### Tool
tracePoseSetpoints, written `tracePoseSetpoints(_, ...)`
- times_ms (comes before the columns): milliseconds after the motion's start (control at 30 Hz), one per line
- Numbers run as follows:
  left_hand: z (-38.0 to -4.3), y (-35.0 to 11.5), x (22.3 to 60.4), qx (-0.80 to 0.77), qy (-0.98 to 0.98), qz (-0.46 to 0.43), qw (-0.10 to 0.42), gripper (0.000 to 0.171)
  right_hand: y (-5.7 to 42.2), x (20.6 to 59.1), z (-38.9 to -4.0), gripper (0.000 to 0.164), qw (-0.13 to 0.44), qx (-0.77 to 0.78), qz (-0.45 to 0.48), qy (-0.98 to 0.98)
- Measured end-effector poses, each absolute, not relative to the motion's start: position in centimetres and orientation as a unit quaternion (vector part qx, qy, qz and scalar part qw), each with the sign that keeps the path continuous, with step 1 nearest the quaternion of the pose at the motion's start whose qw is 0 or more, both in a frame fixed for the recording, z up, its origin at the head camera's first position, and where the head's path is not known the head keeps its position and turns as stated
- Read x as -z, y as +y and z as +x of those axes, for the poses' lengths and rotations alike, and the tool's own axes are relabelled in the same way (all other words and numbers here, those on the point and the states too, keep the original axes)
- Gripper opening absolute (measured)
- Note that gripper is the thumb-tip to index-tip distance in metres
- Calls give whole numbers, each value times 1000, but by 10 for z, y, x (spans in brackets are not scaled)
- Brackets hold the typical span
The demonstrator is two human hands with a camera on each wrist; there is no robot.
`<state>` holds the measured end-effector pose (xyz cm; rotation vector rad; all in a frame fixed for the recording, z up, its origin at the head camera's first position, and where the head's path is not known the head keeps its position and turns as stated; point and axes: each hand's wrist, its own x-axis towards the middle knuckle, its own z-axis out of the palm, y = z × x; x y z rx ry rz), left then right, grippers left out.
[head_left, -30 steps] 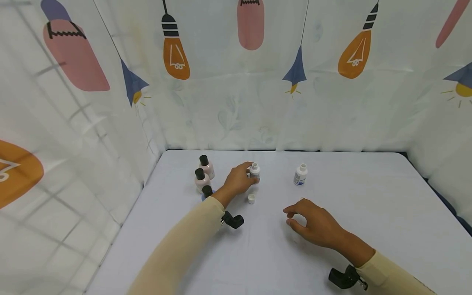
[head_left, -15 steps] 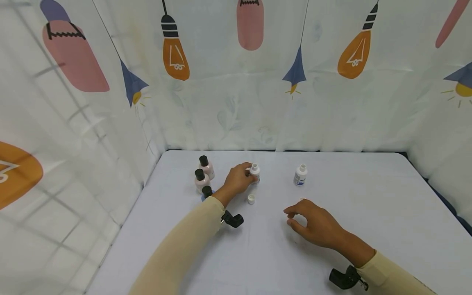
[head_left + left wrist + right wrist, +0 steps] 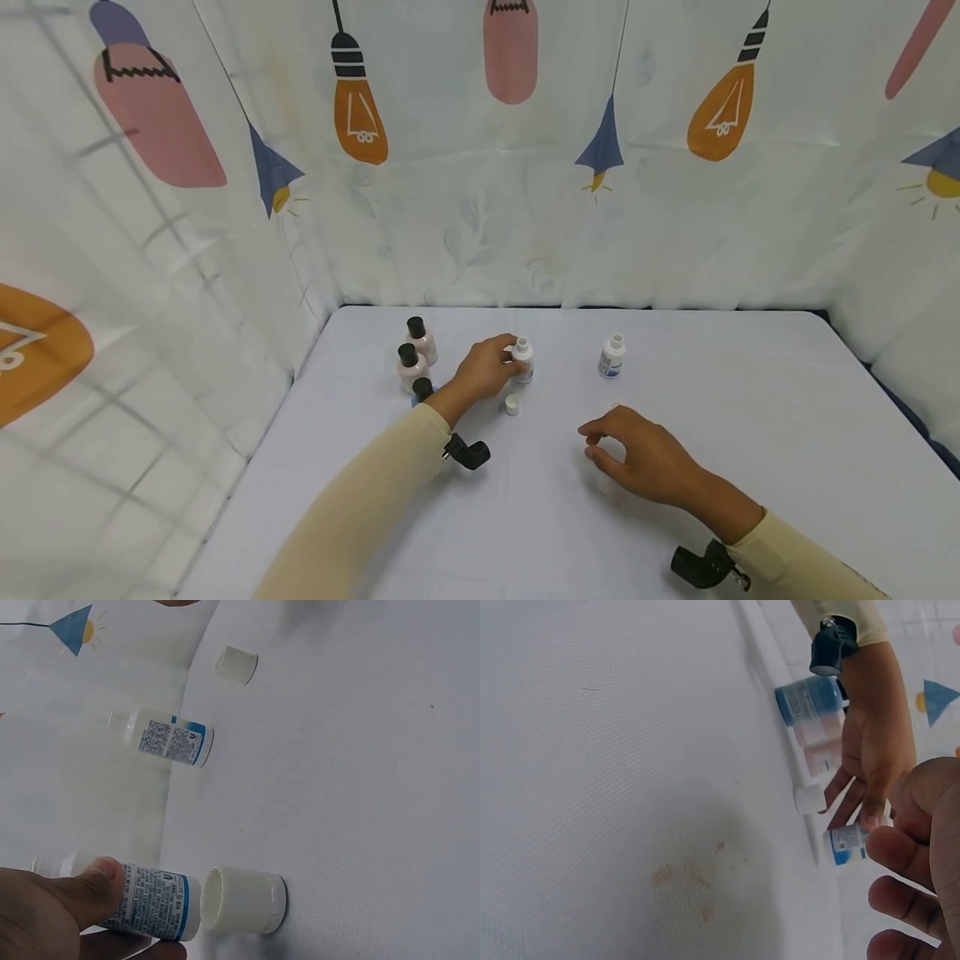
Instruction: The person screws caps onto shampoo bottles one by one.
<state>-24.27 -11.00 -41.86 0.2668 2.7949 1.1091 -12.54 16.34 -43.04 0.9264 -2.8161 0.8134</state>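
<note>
My left hand [image 3: 486,368] grips a small white bottle [image 3: 523,360] with its mouth uncovered, thumb across the printed label in the left wrist view. Just nearer to me on the table lies a white screw cap [image 3: 512,405], which in the left wrist view is beside the bottle's base. A second uncapped white bottle [image 3: 611,357], with a blue-and-white label, stands upright farther right. Over the near right part of the table hovers my right hand [image 3: 648,458], its fingers loosely bent and holding nothing. Another white cap [image 3: 236,665] is mostly hidden behind that hand in the head view.
Left of my left hand stand two pale pink bottles [image 3: 412,367] with black caps, and a blue bottle [image 3: 810,699] that my forearm partly covers in the head view. A printed curtain [image 3: 465,208] borders the white table [image 3: 750,400] at the back and sides.
My left hand and its bottle have shifted slightly right and toward me. My right hand stays almost still, and the other bottles stand where they were.
</note>
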Motion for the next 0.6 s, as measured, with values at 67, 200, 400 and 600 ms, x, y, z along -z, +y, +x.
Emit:
tracePoseSetpoints(67,-239,-110,416,-362,925,98,67,50,164,430,-125,25,34,-265,302,-915)
tracePoseSetpoints(200,-232,-112,408,-366,920,121,78,50,166,431,-126,25,35,-265,303,-915)
tracePoseSetpoints(400,-221,-115,396,-374,909,153,99,49,167,432,-128,26,31,-264,302,-916)
tracePoseSetpoints(600,-209,-118,389,-376,904,170,111,49,167,431,-129,28,27,-258,301,-918)
